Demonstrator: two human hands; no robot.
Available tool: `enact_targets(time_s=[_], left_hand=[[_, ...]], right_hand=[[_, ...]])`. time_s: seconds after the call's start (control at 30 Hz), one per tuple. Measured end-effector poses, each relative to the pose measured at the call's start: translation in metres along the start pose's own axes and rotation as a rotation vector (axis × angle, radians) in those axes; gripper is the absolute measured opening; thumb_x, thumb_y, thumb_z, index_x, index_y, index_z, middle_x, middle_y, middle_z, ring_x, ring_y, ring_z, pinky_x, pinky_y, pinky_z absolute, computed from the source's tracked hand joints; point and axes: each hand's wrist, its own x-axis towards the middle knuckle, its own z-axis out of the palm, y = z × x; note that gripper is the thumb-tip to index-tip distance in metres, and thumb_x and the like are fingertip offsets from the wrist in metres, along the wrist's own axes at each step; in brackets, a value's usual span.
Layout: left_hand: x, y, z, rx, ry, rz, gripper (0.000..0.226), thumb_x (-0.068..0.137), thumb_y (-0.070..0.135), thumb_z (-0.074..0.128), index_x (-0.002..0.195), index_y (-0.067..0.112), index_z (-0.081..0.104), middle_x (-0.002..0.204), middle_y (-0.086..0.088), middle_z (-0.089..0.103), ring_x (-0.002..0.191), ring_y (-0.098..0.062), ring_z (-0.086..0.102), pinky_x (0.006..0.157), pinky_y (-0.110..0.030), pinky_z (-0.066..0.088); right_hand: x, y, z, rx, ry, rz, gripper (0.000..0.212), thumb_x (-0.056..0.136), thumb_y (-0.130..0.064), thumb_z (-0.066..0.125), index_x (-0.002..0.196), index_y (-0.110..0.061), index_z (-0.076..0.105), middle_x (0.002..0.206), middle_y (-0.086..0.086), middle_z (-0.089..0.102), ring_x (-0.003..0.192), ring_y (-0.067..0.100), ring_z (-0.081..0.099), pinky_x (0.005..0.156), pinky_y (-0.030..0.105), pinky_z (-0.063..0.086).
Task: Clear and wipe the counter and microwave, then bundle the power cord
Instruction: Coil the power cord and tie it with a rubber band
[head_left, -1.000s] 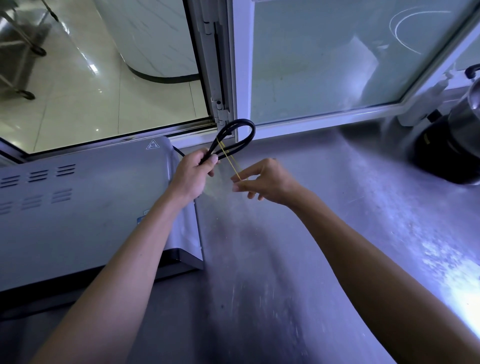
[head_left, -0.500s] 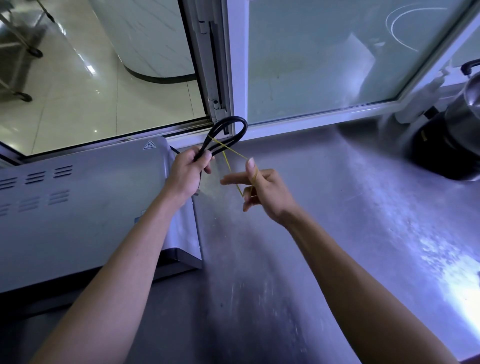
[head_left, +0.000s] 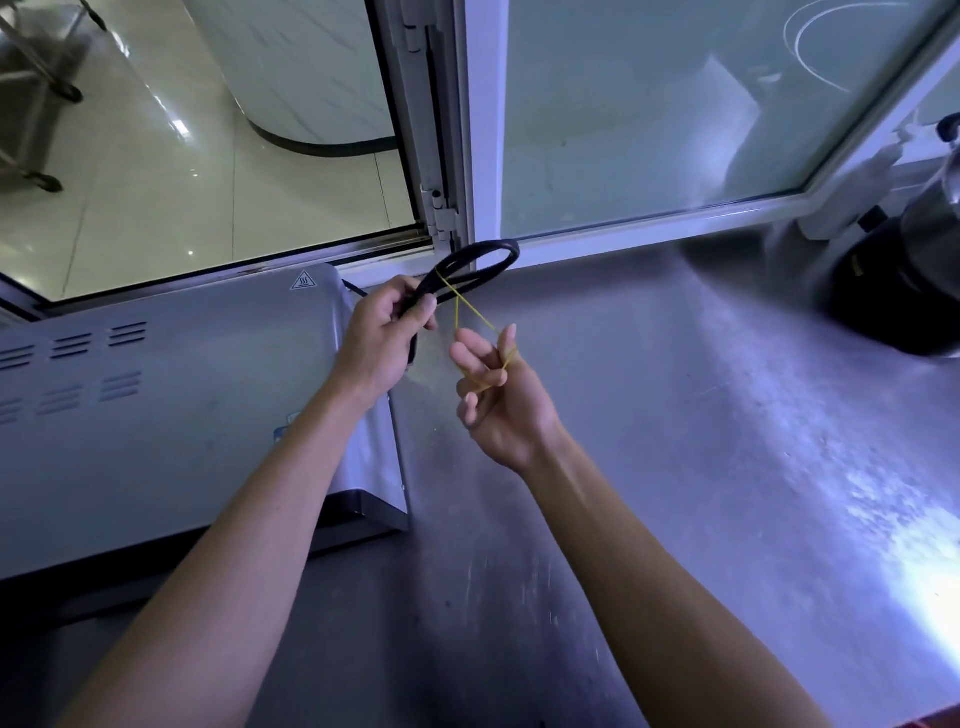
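stainless counter (head_left: 701, 441) fills the lower field, backed by a white-framed window (head_left: 483, 130) from 10 to 2 o'clock. at 9 o'clock, the microwave (head_left: 171, 405) rests on the counter, vent slots and a hot-surface label on its top panel. toward 12 o'clock of centre, the left hand (head_left: 382, 338) grips the folded black power cord (head_left: 480, 262), fingers curled round it, the loop projecting toward the window sill. a yellow rubber band (head_left: 470, 317) runs from the cord loop down to the right hand (head_left: 498, 395), which holds it stretched over curled fingers, just beside the left hand. at 3 o'clock, a dark pot-like appliance (head_left: 904, 291) stands on the counter, well apart from both hands.
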Motion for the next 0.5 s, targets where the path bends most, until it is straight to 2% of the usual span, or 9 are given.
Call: enact_targets(time_s=[0.17, 0.23, 0.33, 0.37, 0.43, 0.5], left_hand=[[-0.002, 0.002, 0.002, 0.015, -0.044, 0.025, 0.016, 0.096, 0.027, 0.06, 0.082, 0.033, 0.061, 0.081, -0.002, 0.064, 0.054, -0.006, 0.045, 0.051, -0.027, 0.036], [-0.001, 0.0, 0.002, 0.021, -0.052, 0.031, 0.01, 0.094, 0.03, 0.062, 0.084, 0.034, 0.063, 0.081, -0.006, 0.065, 0.056, -0.009, 0.045, 0.05, -0.025, 0.036], [0.0, -0.004, 0.002, 0.058, -0.073, 0.086, 0.006, 0.093, 0.032, 0.064, 0.087, 0.035, 0.065, 0.083, -0.017, 0.064, 0.065, -0.012, 0.049, 0.058, -0.03, 0.04], [0.0, -0.005, 0.002, 0.059, -0.078, 0.098, 0.006, 0.093, 0.031, 0.065, 0.088, 0.035, 0.066, 0.081, -0.012, 0.064, 0.065, -0.011, 0.049, 0.058, -0.029, 0.04], [-0.001, -0.006, 0.004, 0.077, -0.076, 0.116, 0.006, 0.092, 0.028, 0.067, 0.09, 0.034, 0.066, 0.079, 0.011, 0.065, 0.067, -0.003, 0.053, 0.062, -0.023, 0.042], [-0.002, -0.007, 0.006, 0.12, -0.075, 0.145, 0.007, 0.09, 0.026, 0.068, 0.091, 0.033, 0.067, 0.081, 0.021, 0.066, 0.073, 0.003, 0.056, 0.067, -0.016, 0.042]], right_hand=[[0.003, -0.02, 0.0, -0.073, 0.067, -0.017, 0.058, 0.099, -0.062, 0.031, 0.107, -0.015, 0.064, 0.085, -0.006, 0.077, 0.038, -0.001, 0.047, 0.041, 0.019, 0.05], [0.003, -0.03, -0.004, -0.12, 0.07, -0.01, 0.065, 0.097, -0.067, 0.032, 0.108, -0.011, 0.065, 0.096, 0.0, 0.078, 0.039, -0.001, 0.048, 0.045, 0.023, 0.054], [0.001, -0.044, -0.012, -0.221, 0.045, 0.016, 0.08, 0.087, -0.079, 0.04, 0.111, -0.007, 0.065, 0.114, 0.009, 0.074, 0.044, 0.001, 0.052, 0.053, 0.032, 0.06], [-0.001, -0.048, -0.015, -0.251, 0.032, 0.025, 0.085, 0.083, -0.082, 0.042, 0.113, -0.006, 0.065, 0.118, 0.011, 0.072, 0.046, 0.001, 0.054, 0.056, 0.035, 0.061], [-0.004, -0.055, -0.02, -0.268, -0.01, 0.045, 0.095, 0.08, -0.085, 0.044, 0.12, -0.001, 0.063, 0.125, 0.017, 0.068, 0.049, 0.003, 0.054, 0.06, 0.042, 0.062], [-0.006, -0.059, -0.025, -0.269, -0.056, 0.08, 0.103, 0.078, -0.086, 0.046, 0.125, 0.004, 0.061, 0.129, 0.021, 0.065, 0.05, 0.006, 0.052, 0.064, 0.048, 0.062]])
